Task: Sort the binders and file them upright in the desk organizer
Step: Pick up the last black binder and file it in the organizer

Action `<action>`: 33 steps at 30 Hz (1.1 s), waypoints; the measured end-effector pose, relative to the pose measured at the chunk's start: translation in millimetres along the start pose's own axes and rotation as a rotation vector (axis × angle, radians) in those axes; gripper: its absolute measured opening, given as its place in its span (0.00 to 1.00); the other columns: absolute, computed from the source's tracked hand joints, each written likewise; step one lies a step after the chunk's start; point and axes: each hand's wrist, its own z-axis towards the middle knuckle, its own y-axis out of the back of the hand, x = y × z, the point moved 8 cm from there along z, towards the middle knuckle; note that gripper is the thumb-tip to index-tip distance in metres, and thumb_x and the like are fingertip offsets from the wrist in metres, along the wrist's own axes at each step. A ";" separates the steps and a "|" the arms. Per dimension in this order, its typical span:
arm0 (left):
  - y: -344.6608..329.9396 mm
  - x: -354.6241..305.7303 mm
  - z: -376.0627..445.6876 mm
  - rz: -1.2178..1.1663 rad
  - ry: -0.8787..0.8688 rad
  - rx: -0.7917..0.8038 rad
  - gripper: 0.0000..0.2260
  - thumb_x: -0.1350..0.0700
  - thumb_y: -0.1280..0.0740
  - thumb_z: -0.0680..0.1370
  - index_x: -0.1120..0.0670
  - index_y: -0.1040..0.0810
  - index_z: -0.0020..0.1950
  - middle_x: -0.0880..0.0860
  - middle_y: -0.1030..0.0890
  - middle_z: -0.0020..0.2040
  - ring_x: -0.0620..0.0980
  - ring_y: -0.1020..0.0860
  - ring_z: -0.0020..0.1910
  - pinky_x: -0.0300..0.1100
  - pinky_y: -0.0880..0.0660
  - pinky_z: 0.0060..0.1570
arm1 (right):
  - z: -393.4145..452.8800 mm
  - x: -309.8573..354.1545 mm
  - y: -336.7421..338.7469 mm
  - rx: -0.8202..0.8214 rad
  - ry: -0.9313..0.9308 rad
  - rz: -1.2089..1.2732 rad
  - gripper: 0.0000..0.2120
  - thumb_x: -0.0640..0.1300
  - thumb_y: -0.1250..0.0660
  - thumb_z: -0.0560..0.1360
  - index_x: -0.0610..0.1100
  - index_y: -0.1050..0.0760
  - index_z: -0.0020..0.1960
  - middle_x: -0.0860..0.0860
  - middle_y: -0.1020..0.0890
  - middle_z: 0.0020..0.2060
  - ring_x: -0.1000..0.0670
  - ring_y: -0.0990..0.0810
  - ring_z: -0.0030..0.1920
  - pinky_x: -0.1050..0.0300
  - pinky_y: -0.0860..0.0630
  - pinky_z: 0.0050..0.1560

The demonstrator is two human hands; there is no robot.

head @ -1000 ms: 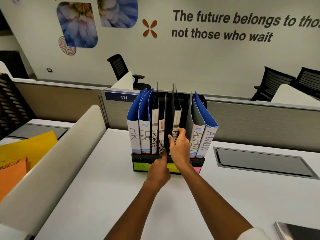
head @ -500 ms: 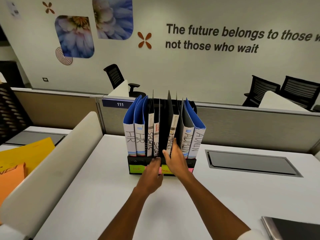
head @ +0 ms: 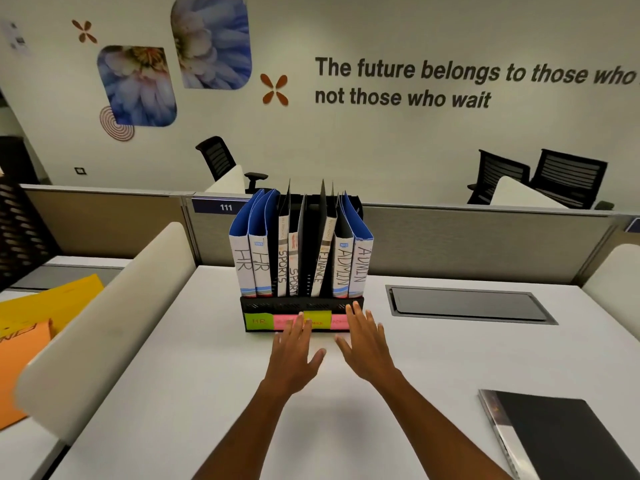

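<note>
Just beyond both spread, empty hands, left hand (head: pixel 294 355) and right hand (head: pixel 367 348), now withdrawn from the FINANCE binder (head: pixel 320 261), it leans filed in the desk organizer (head: pixel 252 306), leaving one black binder (head: pixel 568 434) unfiled.

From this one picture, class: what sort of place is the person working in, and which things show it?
Most likely an open-plan office. A numbered partition divides the desks, swivel chairs stand behind it, and labelled binders fill an organizer on the desk.
</note>
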 end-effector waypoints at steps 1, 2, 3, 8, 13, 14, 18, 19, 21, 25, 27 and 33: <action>-4.7 -6.6 -4.9 -0.016 0.006 0.018 0.33 0.38 0.47 0.81 0.52 0.51 0.80 0.52 0.55 0.81 0.52 0.55 0.79 0.55 0.50 0.77 | -8.8 -9.3 0.3 0.003 -0.010 -0.010 0.34 0.61 0.49 0.81 0.51 0.60 0.79 0.51 0.58 0.79 0.44 0.56 0.79 0.42 0.53 0.75; -10.1 -14.3 -9.9 -0.034 0.012 0.036 0.32 0.39 0.47 0.81 0.52 0.52 0.80 0.51 0.55 0.81 0.52 0.55 0.79 0.55 0.50 0.76 | -17.7 -19.3 0.5 0.007 -0.023 -0.020 0.34 0.61 0.50 0.81 0.51 0.61 0.79 0.51 0.58 0.79 0.44 0.57 0.79 0.42 0.54 0.75; -15.5 -21.4 -14.2 -0.049 0.017 0.054 0.32 0.39 0.47 0.81 0.52 0.52 0.80 0.51 0.55 0.81 0.52 0.56 0.79 0.55 0.51 0.76 | -25.8 -28.6 0.7 0.013 -0.038 -0.030 0.34 0.62 0.50 0.81 0.51 0.61 0.79 0.50 0.59 0.79 0.44 0.57 0.79 0.41 0.54 0.75; -48.7 -76.4 -39.7 -0.093 0.018 0.162 0.32 0.38 0.49 0.81 0.51 0.55 0.80 0.51 0.56 0.81 0.51 0.58 0.79 0.54 0.55 0.76 | -74.3 -87.9 4.4 0.028 -0.128 -0.047 0.34 0.64 0.53 0.80 0.52 0.62 0.79 0.50 0.60 0.78 0.44 0.59 0.78 0.40 0.57 0.75; -75.5 -140.4 -63.2 -0.133 -0.008 0.232 0.32 0.38 0.49 0.81 0.51 0.56 0.80 0.51 0.57 0.81 0.51 0.59 0.79 0.53 0.55 0.76 | -129.8 -144.5 22.2 -0.004 -0.208 -0.066 0.54 0.75 0.83 0.58 0.52 0.64 0.78 0.49 0.62 0.78 0.44 0.61 0.78 0.41 0.59 0.75; -81.2 -156.2 -68.9 -0.148 -0.013 0.249 0.32 0.38 0.49 0.81 0.51 0.56 0.80 0.51 0.57 0.80 0.51 0.59 0.79 0.53 0.56 0.76 | -143.1 -158.6 26.6 -0.008 -0.230 -0.077 0.56 0.74 0.86 0.55 0.52 0.64 0.78 0.49 0.62 0.78 0.44 0.61 0.78 0.41 0.58 0.75; -105.1 -213.3 -93.3 -0.191 -0.049 0.325 0.32 0.38 0.48 0.81 0.52 0.54 0.80 0.51 0.55 0.81 0.50 0.59 0.79 0.52 0.57 0.77 | -185.1 -209.4 32.2 0.025 -0.303 -0.056 0.38 0.69 0.65 0.75 0.51 0.61 0.79 0.49 0.60 0.79 0.43 0.59 0.78 0.40 0.56 0.76; -111.7 -227.4 -100.3 -0.198 -0.060 0.350 0.32 0.39 0.48 0.82 0.53 0.54 0.80 0.51 0.55 0.81 0.50 0.59 0.79 0.51 0.57 0.77 | -195.7 -223.4 31.2 0.033 -0.323 -0.038 0.35 0.66 0.58 0.78 0.51 0.60 0.79 0.49 0.60 0.79 0.43 0.59 0.78 0.40 0.56 0.76; -125.2 -252.9 -113.4 -0.202 -0.081 0.391 0.32 0.39 0.48 0.82 0.53 0.53 0.80 0.51 0.54 0.81 0.50 0.58 0.79 0.50 0.57 0.77 | -217.7 -249.8 30.1 0.037 -0.355 -0.038 0.34 0.64 0.54 0.80 0.52 0.61 0.79 0.50 0.60 0.79 0.43 0.59 0.78 0.40 0.56 0.75; -146.1 -291.9 -135.4 -0.212 -0.091 0.434 0.32 0.38 0.48 0.81 0.53 0.52 0.80 0.51 0.52 0.81 0.50 0.57 0.79 0.50 0.56 0.76 | -257.3 -289.6 26.2 0.072 -0.399 -0.037 0.34 0.65 0.55 0.80 0.51 0.61 0.79 0.49 0.60 0.79 0.42 0.59 0.78 0.40 0.56 0.75; -155.3 -308.4 -143.9 -0.229 -0.083 0.454 0.32 0.38 0.48 0.81 0.52 0.52 0.80 0.51 0.52 0.81 0.50 0.56 0.79 0.50 0.55 0.76 | -276.0 -306.6 27.4 0.073 -0.423 -0.014 0.34 0.64 0.53 0.80 0.50 0.60 0.79 0.49 0.59 0.79 0.42 0.58 0.78 0.40 0.54 0.75; -172.9 -342.6 -162.1 -0.275 -0.035 0.493 0.33 0.36 0.47 0.80 0.50 0.50 0.80 0.50 0.48 0.80 0.51 0.50 0.79 0.49 0.51 0.76 | -319.9 -348.0 27.7 0.086 -0.493 0.032 0.34 0.64 0.51 0.80 0.50 0.59 0.79 0.49 0.58 0.79 0.42 0.58 0.78 0.39 0.53 0.75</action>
